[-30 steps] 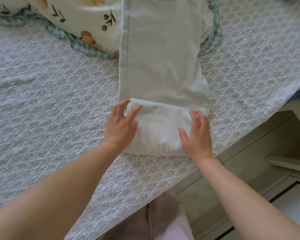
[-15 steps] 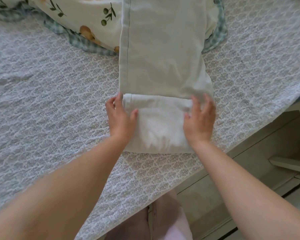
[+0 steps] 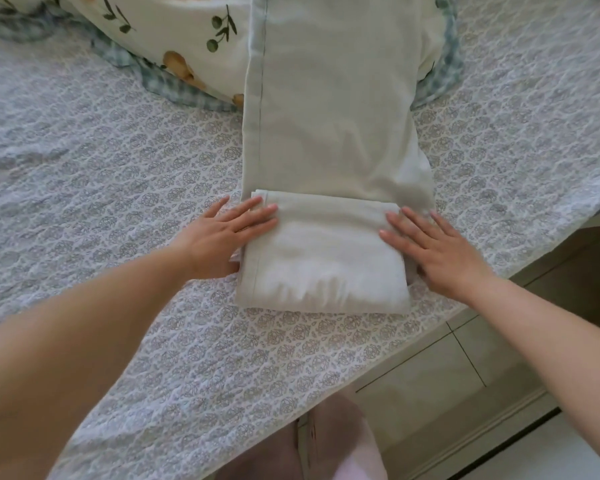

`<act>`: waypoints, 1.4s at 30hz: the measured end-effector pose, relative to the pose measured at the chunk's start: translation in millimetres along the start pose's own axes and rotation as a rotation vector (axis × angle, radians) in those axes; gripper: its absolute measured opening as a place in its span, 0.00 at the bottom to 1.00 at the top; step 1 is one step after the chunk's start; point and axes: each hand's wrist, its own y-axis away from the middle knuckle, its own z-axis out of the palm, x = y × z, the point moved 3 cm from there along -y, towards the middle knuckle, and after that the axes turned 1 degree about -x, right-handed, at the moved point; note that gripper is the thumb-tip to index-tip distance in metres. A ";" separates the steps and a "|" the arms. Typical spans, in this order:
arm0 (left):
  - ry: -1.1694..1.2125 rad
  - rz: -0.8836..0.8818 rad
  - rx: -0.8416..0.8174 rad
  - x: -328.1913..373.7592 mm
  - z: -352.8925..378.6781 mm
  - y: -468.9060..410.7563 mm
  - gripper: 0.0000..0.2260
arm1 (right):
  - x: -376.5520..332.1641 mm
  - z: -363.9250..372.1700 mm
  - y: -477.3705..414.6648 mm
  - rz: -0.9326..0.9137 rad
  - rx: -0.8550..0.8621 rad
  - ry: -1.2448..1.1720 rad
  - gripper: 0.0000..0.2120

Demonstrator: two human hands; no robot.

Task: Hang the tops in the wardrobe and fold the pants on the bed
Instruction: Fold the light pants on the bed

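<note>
Pale grey-green pants lie lengthwise on the bed, stretching away from me, and their near end is folded over into a thick flat wad. My left hand lies flat with straight fingers on the wad's left edge. My right hand lies flat the same way on its right edge. Neither hand grips the cloth.
The bed carries a white quilted cover with a grey pattern. A pillow printed with leaves and fruit, edged in green check, sits under the far part of the pants. The bed's edge runs diagonally at right, with tiled floor below.
Both hands have gone from curled on the fold's far edge to flat on its two sides. The folded part has rolled slightly away from me and looks thicker.
</note>
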 end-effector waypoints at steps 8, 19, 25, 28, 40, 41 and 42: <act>0.220 -0.011 0.280 3.9 9.2 -7.9 0.36 | -9.0 -11.0 -33.7 -0.169 0.073 0.083 0.46; 0.443 0.021 0.043 43.2 -33.5 40.4 0.20 | -39.5 -29.3 23.1 0.166 -0.345 -0.871 0.29; 0.768 -0.250 -0.388 86.2 -10.4 90.2 0.22 | -90.2 -29.9 78.5 0.455 -0.569 -1.141 0.17; 1.249 -0.396 -0.354 91.4 5.3 97.0 0.36 | -91.2 -30.4 85.0 0.638 -0.557 -1.289 0.02; 1.557 -0.643 -0.013 98.1 20.7 80.4 0.27 | -91.5 -21.3 67.4 0.840 -0.187 -1.228 0.19; 1.563 -0.650 0.013 98.2 21.1 79.3 0.26 | -90.8 -21.0 66.9 0.860 -0.159 -1.218 0.18; 1.569 -0.654 0.040 98.3 19.8 78.0 0.25 | -89.2 -20.0 67.3 0.880 -0.128 -1.231 0.17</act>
